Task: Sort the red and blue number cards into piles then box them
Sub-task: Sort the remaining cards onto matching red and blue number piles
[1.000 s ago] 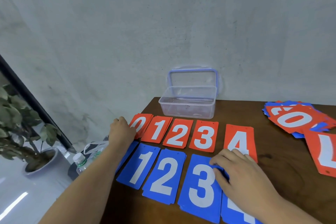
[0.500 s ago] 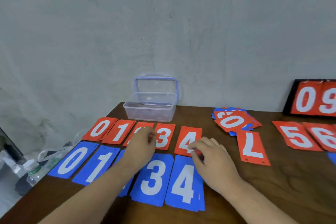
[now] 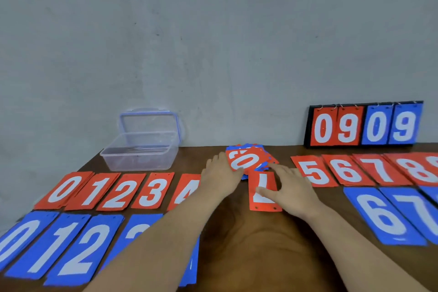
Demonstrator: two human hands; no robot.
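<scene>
Bare table (image 3: 256, 256) runs between left cards (image 3: 113, 191) and right cards (image 3: 379, 216); box (image 3: 139, 153) behind.

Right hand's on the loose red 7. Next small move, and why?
Probably slide the red 7 card right onto the red 7 pile: it lies upside down under the right hand, outside the rows, and that pile sits further right.

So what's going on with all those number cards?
A person is sorting red and blue number cards on a brown table. The left hand touches the mixed pile, which has a red 0 on top. The right hand rests on an upside-down red 7 card just in front of that pile. Sorted red piles and blue piles lie in rows on both sides. The clear box at the back left is open, with no cards in it yet.
</scene>
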